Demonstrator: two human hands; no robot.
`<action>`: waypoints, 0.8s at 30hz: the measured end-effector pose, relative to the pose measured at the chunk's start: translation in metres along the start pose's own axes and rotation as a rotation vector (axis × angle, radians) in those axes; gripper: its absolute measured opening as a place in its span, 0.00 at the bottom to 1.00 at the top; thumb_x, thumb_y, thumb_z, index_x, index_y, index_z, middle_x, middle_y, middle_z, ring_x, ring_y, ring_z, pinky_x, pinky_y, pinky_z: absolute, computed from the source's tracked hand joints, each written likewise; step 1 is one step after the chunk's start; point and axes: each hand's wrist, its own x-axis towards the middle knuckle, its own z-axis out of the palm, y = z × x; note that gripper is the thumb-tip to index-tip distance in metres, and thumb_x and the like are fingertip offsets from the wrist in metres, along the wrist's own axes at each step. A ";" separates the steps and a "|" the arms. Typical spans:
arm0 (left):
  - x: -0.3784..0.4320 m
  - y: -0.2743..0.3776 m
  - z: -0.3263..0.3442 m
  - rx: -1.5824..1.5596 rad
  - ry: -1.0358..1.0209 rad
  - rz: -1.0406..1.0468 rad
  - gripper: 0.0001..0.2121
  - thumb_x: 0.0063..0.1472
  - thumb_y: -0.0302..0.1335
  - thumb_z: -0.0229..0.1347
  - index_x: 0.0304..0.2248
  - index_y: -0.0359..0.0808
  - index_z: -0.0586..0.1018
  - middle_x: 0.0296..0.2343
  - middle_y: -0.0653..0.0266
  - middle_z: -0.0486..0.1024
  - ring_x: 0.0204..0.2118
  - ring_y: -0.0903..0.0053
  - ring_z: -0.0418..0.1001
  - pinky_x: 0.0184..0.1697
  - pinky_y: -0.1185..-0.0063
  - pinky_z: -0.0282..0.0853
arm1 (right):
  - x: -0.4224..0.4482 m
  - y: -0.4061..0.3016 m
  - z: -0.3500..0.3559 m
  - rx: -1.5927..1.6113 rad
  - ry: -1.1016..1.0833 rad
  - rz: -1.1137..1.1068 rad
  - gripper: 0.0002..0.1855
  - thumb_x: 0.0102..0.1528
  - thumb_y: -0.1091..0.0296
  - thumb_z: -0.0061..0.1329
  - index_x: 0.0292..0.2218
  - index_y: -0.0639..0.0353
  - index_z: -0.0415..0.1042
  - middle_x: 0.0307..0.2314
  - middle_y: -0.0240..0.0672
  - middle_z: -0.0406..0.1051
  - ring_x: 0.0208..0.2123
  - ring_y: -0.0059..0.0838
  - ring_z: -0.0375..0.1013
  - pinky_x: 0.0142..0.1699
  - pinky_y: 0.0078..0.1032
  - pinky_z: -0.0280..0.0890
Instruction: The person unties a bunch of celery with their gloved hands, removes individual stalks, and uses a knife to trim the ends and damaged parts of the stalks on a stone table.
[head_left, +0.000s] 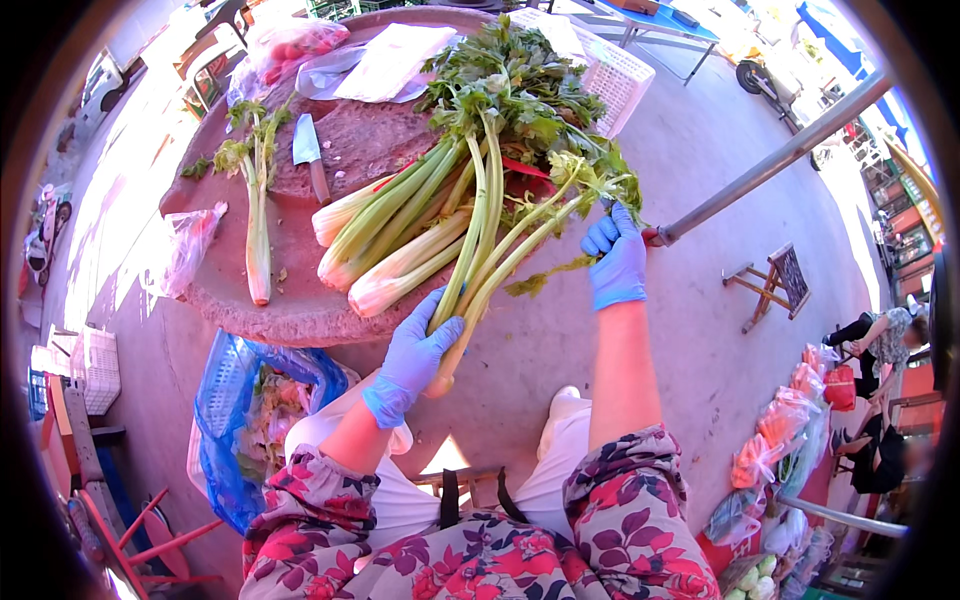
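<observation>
My left hand (420, 349), in a blue glove, grips a bunch of celery (480, 300) near its root end, off the table's front edge. My right hand (616, 251), gloved alike, has its fingers closed at the leafy tops on the right; a leafy sprig (550, 277) hangs beside it, and its exact hold is hard to make out. Several thick celery heads (405, 225) lie on the round table (225, 262) beyond, with a heap of green leaves (517, 75) behind them. A slimmer celery bunch (257, 225) lies apart at the left, near a knife (307, 150) with a wooden handle.
A crate lined with a blue plastic bag (217, 420) stands by my left leg, holding trimmings. Plastic bags (367, 64) lie at the table's back. A metal pole (772, 161) slants at the right, above a folding stool (772, 285). Bagged produce (780, 420) and seated people are further right.
</observation>
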 end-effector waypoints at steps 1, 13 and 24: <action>0.001 0.000 -0.001 0.010 -0.006 -0.002 0.22 0.56 0.27 0.51 0.50 0.33 0.63 0.37 0.66 0.69 0.33 0.85 0.66 0.35 0.86 0.65 | 0.000 -0.002 -0.002 -0.004 0.007 0.026 0.08 0.56 0.61 0.38 0.31 0.53 0.65 0.11 0.20 0.46 0.12 0.16 0.44 0.18 0.17 0.43; 0.005 -0.001 -0.003 0.070 -0.014 0.000 0.23 0.55 0.26 0.52 0.50 0.32 0.62 0.38 0.63 0.69 0.35 0.82 0.67 0.38 0.84 0.64 | -0.009 0.014 0.014 -0.651 0.049 0.227 0.16 0.50 0.49 0.48 0.27 0.52 0.65 0.11 0.19 0.52 0.09 0.14 0.47 0.14 0.15 0.43; 0.008 -0.003 -0.005 0.184 0.035 0.142 0.23 0.54 0.25 0.53 0.49 0.30 0.64 0.40 0.63 0.69 0.40 0.83 0.65 0.45 0.83 0.61 | 0.003 0.026 -0.003 -1.075 0.020 -0.288 0.16 0.53 0.55 0.46 0.21 0.56 0.67 0.11 0.22 0.57 0.10 0.12 0.51 0.14 0.14 0.45</action>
